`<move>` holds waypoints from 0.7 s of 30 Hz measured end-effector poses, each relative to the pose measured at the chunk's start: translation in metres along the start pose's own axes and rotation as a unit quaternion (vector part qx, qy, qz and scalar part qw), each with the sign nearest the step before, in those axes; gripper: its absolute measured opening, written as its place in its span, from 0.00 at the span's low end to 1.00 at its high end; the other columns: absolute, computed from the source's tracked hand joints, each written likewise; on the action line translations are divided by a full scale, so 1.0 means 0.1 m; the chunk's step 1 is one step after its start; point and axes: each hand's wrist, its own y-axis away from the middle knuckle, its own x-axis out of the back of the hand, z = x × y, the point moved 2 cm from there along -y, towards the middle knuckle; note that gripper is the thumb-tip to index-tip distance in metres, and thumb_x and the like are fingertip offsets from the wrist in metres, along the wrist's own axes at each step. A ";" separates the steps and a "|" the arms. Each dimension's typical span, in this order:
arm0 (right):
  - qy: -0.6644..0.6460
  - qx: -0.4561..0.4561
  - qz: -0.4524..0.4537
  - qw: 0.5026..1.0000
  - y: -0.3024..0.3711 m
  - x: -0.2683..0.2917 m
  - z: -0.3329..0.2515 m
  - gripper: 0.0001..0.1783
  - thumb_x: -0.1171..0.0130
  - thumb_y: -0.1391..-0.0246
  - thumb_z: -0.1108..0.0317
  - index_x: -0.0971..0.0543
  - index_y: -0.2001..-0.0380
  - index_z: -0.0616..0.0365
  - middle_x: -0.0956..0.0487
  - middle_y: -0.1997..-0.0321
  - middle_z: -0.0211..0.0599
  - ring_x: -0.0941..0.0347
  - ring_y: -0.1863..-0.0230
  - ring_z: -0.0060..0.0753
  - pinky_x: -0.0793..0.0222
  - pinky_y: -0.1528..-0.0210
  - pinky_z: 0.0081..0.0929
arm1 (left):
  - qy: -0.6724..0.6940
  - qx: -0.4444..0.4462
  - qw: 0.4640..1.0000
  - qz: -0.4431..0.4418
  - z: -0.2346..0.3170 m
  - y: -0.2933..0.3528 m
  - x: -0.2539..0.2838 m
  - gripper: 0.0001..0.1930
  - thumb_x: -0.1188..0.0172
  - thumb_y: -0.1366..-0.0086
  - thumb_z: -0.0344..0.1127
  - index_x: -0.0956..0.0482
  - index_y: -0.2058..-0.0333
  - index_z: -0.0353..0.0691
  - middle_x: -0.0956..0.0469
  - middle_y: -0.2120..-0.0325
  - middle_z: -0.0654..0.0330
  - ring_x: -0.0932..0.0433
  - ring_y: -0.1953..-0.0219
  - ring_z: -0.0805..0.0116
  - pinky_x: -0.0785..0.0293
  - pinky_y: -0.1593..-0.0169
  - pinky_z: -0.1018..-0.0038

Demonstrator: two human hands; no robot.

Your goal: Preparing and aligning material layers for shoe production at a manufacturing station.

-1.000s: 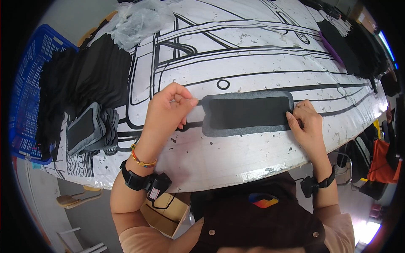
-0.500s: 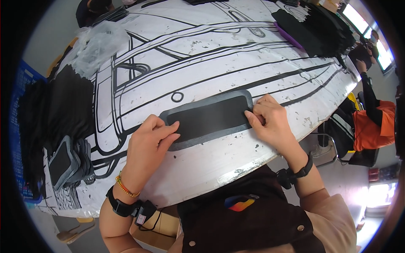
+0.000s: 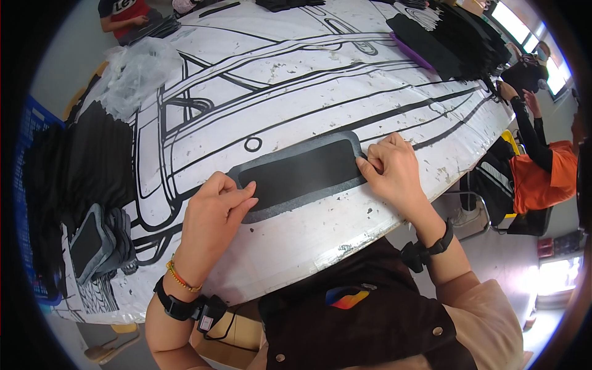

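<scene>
Both ends are covered now: we see the left hand (image 3: 213, 206) has come onto the left end of the grey-edged black panel (image 3: 302, 174), grip unclear, right hand (image 3: 393, 172) still pinching the right end, so the panel, flat on the counter (image 3: 308, 246), is handled from both sides
</scene>
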 end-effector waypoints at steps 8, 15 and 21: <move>-0.110 -0.039 0.027 0.993 0.00 0.03 0.06 0.11 0.45 0.43 0.65 0.24 0.76 0.60 0.28 0.82 0.41 0.33 0.72 0.45 0.37 0.67 0.39 | 0.048 0.034 0.994 0.087 -0.17 -0.04 0.09 0.05 0.37 0.38 0.26 0.16 0.66 0.31 0.27 0.77 0.61 0.29 0.80 0.77 0.35 0.77 0.80; -0.114 -0.037 0.036 0.992 0.03 0.02 0.08 0.10 0.48 0.41 0.67 0.24 0.73 0.60 0.29 0.80 0.41 0.33 0.71 0.42 0.37 0.67 0.37 | 0.097 0.110 0.979 0.144 -0.48 -0.08 0.15 0.04 0.37 0.42 0.25 0.18 0.68 0.32 0.26 0.76 0.58 0.27 0.78 0.72 0.31 0.71 0.77; -0.113 -0.027 0.027 0.993 0.02 0.01 0.05 0.09 0.47 0.41 0.68 0.24 0.73 0.60 0.27 0.79 0.39 0.33 0.70 0.39 0.37 0.67 0.35 | 0.105 0.080 0.983 0.126 -0.45 -0.14 0.12 0.05 0.36 0.40 0.28 0.17 0.66 0.33 0.26 0.74 0.64 0.30 0.76 0.80 0.34 0.72 0.81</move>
